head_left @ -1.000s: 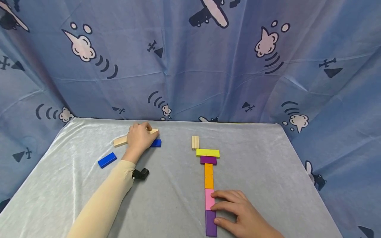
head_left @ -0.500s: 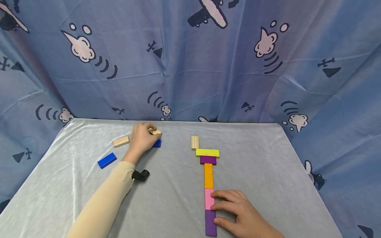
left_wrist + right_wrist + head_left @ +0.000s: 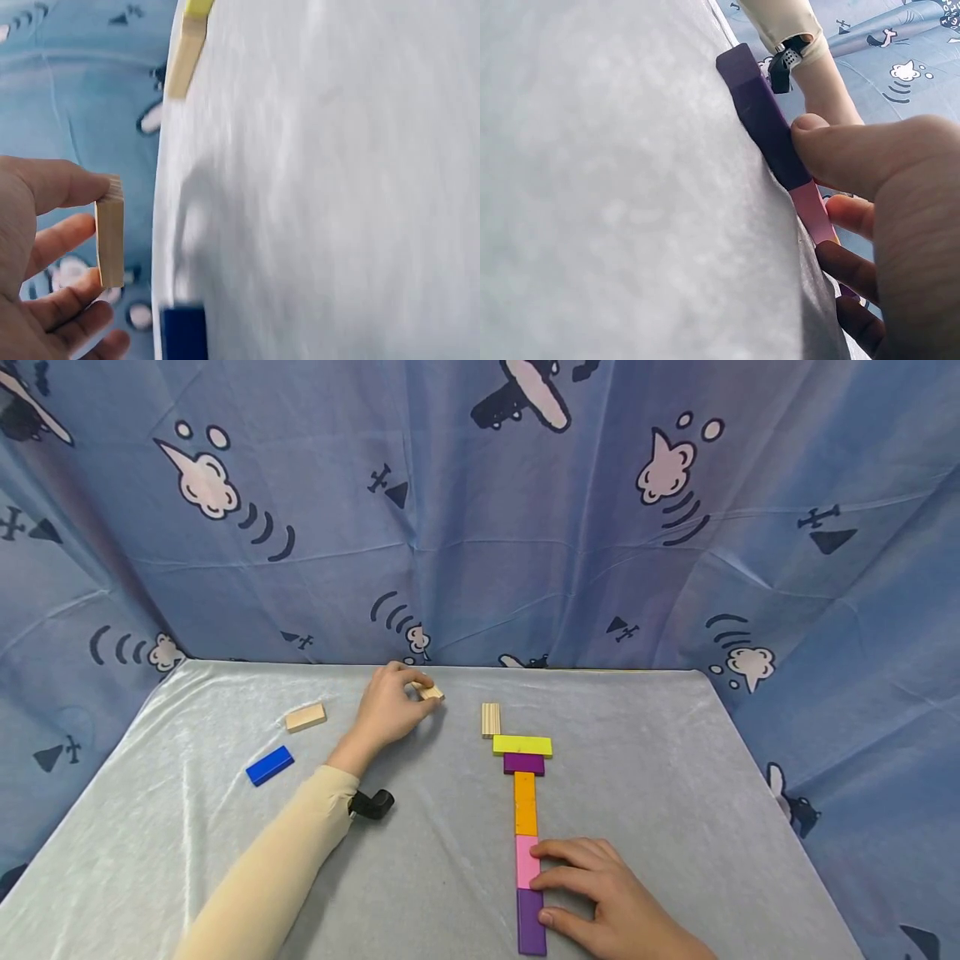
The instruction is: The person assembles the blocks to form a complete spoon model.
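Observation:
My left hand (image 3: 390, 703) pinches a plain wooden block (image 3: 111, 241) between thumb and fingertips, raised above the cloth near the back edge. In the left wrist view a blue block (image 3: 184, 331) lies below that hand; the head view hides it. With loosely bent fingers, my right hand (image 3: 611, 897) touches a row of blocks: the thumb at the purple block (image 3: 532, 923), other fingertips at the pink block (image 3: 527, 862). Farther along the row come an orange block (image 3: 525, 803), a dark purple block (image 3: 523, 764) set crosswise, a yellow-green block (image 3: 522, 745) and a ridged wooden block (image 3: 491, 720).
Another plain wooden block (image 3: 305, 717) and a blue block (image 3: 270, 765) lie at the left of the table. A pale cloth (image 3: 675, 760) covers the tabletop. Behind the table hangs a blue patterned curtain (image 3: 465, 510). My left wrist carries a black device (image 3: 372, 804).
My left hand has lifted the wooden block and moved right with it, toward the far end of the row. My right hand stays in place on the blocks.

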A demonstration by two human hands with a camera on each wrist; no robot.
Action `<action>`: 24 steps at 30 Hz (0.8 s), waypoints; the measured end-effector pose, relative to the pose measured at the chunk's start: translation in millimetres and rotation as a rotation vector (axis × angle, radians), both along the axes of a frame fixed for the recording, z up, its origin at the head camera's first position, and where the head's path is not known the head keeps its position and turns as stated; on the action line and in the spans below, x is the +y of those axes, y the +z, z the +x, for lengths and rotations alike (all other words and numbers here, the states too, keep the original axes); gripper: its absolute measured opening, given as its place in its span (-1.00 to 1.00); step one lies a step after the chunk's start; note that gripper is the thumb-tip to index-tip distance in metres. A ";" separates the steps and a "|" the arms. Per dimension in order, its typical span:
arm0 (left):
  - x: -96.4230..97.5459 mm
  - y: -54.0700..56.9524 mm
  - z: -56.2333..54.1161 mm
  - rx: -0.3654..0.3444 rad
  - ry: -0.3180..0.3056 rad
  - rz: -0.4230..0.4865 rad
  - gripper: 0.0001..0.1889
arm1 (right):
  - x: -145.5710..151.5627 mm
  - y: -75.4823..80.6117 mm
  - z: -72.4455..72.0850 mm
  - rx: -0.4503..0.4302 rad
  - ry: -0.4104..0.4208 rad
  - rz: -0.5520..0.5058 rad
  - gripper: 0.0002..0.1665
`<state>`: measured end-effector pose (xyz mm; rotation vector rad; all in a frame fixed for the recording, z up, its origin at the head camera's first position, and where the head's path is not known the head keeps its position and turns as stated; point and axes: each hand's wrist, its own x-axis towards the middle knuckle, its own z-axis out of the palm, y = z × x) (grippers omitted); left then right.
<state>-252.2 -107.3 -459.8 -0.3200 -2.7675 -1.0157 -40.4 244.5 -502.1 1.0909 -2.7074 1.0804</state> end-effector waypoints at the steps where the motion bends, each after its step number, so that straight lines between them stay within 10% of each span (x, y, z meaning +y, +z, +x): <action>1: 5.8 1.6 0.7 0.006 -0.020 -0.007 -0.65 | 0.1 -0.1 0.0 0.003 0.000 0.000 -0.71; 17: 106.0 14.6 10.6 0.017 -0.309 -0.025 -0.76 | 2.5 -0.3 0.5 -0.086 -0.029 0.029 -0.72; 24: 134.3 13.1 10.3 0.021 -0.377 -0.128 -0.75 | 1.6 -0.1 -0.3 0.008 0.014 0.002 -0.68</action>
